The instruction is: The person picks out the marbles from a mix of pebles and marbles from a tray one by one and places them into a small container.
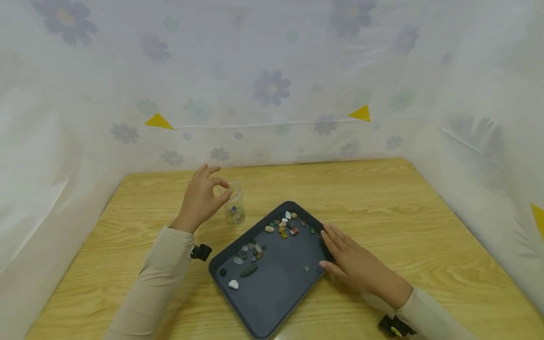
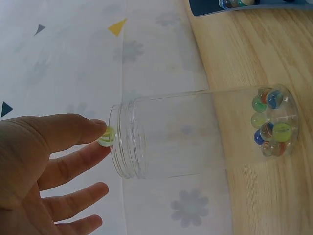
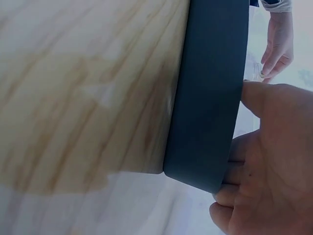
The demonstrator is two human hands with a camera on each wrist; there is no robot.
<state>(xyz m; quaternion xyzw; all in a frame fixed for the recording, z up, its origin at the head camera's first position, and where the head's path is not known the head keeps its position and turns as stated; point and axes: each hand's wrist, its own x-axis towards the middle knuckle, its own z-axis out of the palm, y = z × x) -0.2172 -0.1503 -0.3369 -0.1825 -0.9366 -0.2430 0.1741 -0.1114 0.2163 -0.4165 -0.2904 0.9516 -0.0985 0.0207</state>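
At the mouth of a clear jar [image 1: 235,200], my left hand [image 1: 200,200] pinches a yellow-green marble [image 2: 106,137] between thumb and forefinger, its other fingers spread. Several coloured marbles [image 2: 282,132] lie at the bottom of the upright jar. My right hand [image 1: 357,265] rests on the right rim of a dark tray [image 1: 282,288] with its fingers extended; in the right wrist view the fingers reach over the tray's edge. Small stones lie in the tray in two loose groups, along with a long dark stone [image 1: 249,270] and a white stone [image 1: 233,284].
The tray sits at a slant on a wooden table [image 1: 382,203], with the jar beyond its left side. White flowered sheets [image 1: 272,52] hang around the back and sides of the table. A lone small glassy piece [image 1: 306,268] lies near the tray's right side.
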